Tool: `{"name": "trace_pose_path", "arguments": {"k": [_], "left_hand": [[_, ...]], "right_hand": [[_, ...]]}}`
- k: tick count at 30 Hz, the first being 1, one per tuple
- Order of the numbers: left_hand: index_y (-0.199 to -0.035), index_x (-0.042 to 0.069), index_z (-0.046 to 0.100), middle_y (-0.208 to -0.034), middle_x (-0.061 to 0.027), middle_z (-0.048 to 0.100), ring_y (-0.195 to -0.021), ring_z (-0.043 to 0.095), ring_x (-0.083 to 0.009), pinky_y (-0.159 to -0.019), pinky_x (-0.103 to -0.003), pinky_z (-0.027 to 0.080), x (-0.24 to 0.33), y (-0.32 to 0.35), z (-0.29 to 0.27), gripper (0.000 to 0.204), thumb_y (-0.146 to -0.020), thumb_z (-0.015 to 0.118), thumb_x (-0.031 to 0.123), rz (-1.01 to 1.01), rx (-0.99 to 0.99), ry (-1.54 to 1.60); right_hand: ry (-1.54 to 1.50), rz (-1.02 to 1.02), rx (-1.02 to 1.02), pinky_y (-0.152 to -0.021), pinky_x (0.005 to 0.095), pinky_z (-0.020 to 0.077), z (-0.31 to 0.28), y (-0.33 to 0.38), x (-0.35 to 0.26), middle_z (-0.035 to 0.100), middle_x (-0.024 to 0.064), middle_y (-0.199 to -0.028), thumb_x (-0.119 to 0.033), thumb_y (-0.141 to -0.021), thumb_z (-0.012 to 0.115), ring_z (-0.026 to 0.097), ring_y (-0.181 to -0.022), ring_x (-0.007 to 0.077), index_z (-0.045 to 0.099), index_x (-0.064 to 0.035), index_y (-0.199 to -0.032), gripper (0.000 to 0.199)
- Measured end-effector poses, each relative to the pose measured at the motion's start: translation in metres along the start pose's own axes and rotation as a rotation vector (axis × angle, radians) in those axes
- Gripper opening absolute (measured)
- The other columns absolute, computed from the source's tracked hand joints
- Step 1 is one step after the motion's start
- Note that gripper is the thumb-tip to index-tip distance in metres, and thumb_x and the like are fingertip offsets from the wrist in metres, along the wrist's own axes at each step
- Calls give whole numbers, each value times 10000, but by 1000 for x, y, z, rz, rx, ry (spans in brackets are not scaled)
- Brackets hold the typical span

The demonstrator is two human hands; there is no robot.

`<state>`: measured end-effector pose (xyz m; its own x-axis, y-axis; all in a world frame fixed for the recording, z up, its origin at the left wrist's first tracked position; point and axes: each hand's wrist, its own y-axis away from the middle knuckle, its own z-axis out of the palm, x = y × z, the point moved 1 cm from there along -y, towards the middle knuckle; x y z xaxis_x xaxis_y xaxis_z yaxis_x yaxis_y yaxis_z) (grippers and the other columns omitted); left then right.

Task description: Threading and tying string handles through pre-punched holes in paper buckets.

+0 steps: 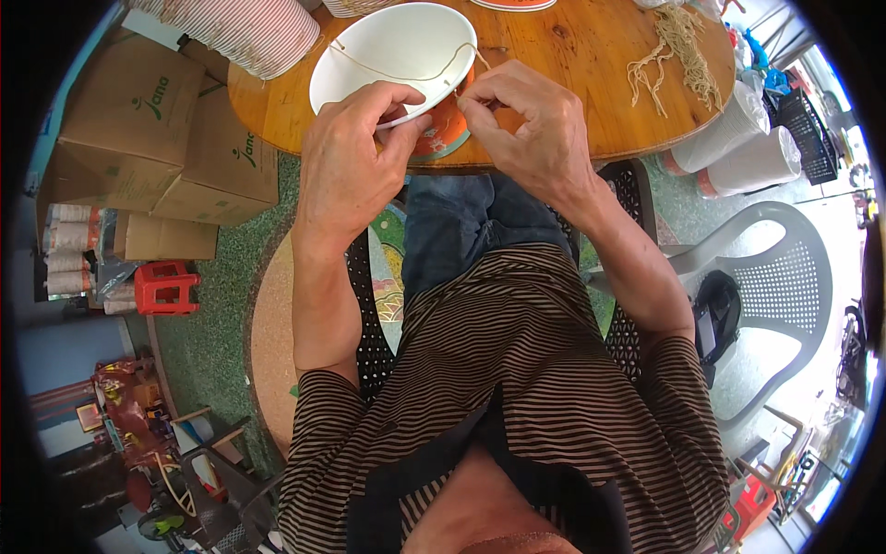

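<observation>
A paper bucket (392, 51), white inside and orange outside, is tilted over the near edge of the wooden table, its mouth toward me. My left hand (355, 152) grips its near rim between thumb and fingers. A thin beige string (406, 80) crosses the mouth from the far left wall to the right rim. At that right side my right hand (535, 125) is closed in a pinch, apparently on the string's end; the fingertips partly hide it.
Stacked paper buckets (249, 32) lie at the table's (600, 102) far left, and a tangle of strings (688, 55) at its right. Cardboard boxes (129, 120) and a red stool (166, 288) stand left. Wrapped white stacks (752, 164) and a grey chair (784, 268) are right.
</observation>
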<state>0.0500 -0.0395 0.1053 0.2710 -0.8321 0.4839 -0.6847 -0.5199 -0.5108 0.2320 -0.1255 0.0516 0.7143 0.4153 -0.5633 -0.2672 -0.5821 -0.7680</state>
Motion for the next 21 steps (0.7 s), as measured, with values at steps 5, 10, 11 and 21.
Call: {"name": "trace_pose_path", "arguments": {"k": [5, 10, 11, 21], "left_hand": [[-1153, 19, 675, -793, -167, 721, -688, 707, -333, -647, -399, 540, 5, -1, -4, 218, -954, 724, 95, -94, -94, 85], [-1232, 66, 671, -799, -201, 704, -733, 688, -387, -647, -431, 519, -5, -17, -5, 231, -1004, 635, 75, 30, -71, 39], [-1250, 80, 672, -814, -213, 703, -743, 680, -404, -647, -442, 513, -8, -20, -4, 245, -1013, 613, 76, 107, -48, 96], [-1324, 101, 671, -927, -144, 752, -826, 717, -257, -777, -355, 557, -19, -55, -3, 335, -1016, 544, 66, 92, -385, -95]], "right_hand": [[22, 17, -10, -591, 341, 537, 0, 0, 5, 727, 85, -868, -92, -863, 769, 701, -675, 237, 755, -43, -881, 54], [30, 1, -12, -592, 353, 533, 0, 0, 4, 724, 87, -863, -98, -876, 785, 689, -665, 247, 762, -38, -903, 70], [37, 12, -22, -597, 355, 534, 0, 0, 3, 723, 87, -860, -102, -878, 790, 690, -670, 249, 764, -36, -911, 78], [11, 67, -43, -621, 367, 538, -2, 0, 8, 717, 104, -873, -135, -905, 777, 696, -706, 272, 764, -43, -946, 102]]}}
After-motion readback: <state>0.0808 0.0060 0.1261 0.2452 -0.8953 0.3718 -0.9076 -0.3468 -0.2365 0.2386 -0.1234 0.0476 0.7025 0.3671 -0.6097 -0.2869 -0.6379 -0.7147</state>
